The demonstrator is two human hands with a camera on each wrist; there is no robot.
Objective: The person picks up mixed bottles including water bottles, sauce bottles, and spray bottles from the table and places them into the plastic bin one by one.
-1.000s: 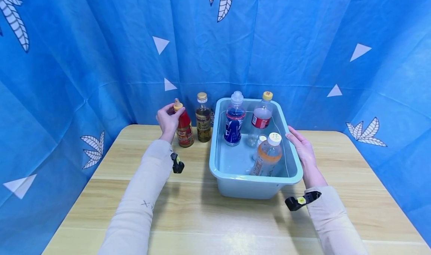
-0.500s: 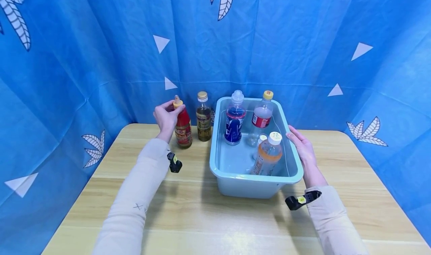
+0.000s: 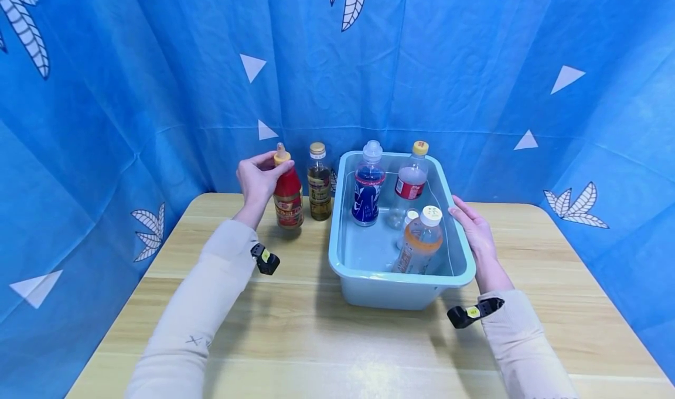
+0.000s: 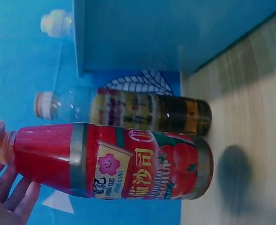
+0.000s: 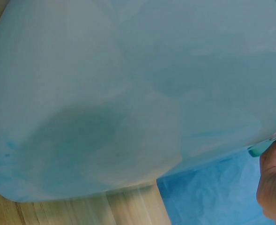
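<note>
My left hand (image 3: 258,182) pinches a red ketchup bottle (image 3: 288,200) by its yellow cap, thumb on the near side. In the left wrist view the bottle's base is apart from its shadow on the table, so it hangs just above the wood. Close beside it stands a bottle of brown liquid (image 3: 319,188) with a gold cap. My right hand (image 3: 474,232) grips the right rim of a light blue plastic basin (image 3: 401,293). Inside the basin are a dark blue-labelled bottle (image 3: 367,197), a red-labelled clear bottle (image 3: 411,182) and an orange-banded bottle (image 3: 420,244).
A small white-capped bottle (image 3: 410,218) is partly hidden behind the orange-banded one in the basin. Blue curtain (image 3: 337,82) hangs along the back and sides of the wooden table (image 3: 316,352).
My left hand has shifted slightly; the ketchup bottle has risen a little from the table and come more upright. The right hand and basin have stayed put.
</note>
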